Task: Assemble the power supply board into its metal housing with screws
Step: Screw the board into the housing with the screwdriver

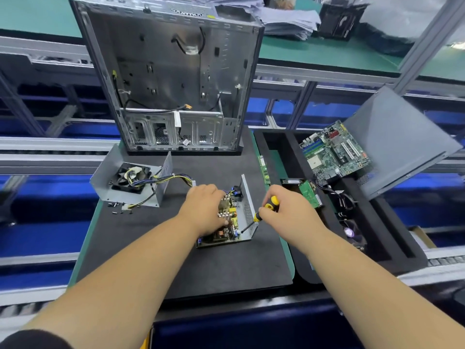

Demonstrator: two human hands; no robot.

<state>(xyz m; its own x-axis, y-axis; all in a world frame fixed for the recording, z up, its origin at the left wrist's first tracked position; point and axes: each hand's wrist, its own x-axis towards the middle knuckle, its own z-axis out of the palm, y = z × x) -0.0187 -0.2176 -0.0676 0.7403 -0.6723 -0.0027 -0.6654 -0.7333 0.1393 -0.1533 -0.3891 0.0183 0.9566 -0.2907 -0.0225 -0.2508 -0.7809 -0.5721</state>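
**Board seated in housing, screwdriver at its near corner**

The power supply board (pixel 227 222) lies inside its metal housing (pixel 247 210) on the black mat (pixel 176 260), directly under the left hand (pixel 205 210), whose fingers rest curled over the board's tall components. The right hand (pixel 284 210) sits just right of the housing and grips the yellow-and-black screwdriver (pixel 261 212), its tip angled down to the board's near-right corner. To the left stand the housing cover with fan (pixel 130 180) and loose screws (pixel 118 206). Behind stands an open computer case (pixel 171 79). A foam tray (pixel 352 235) on the right holds a motherboard (pixel 334 152). Conveyor rails cross the factory bench.
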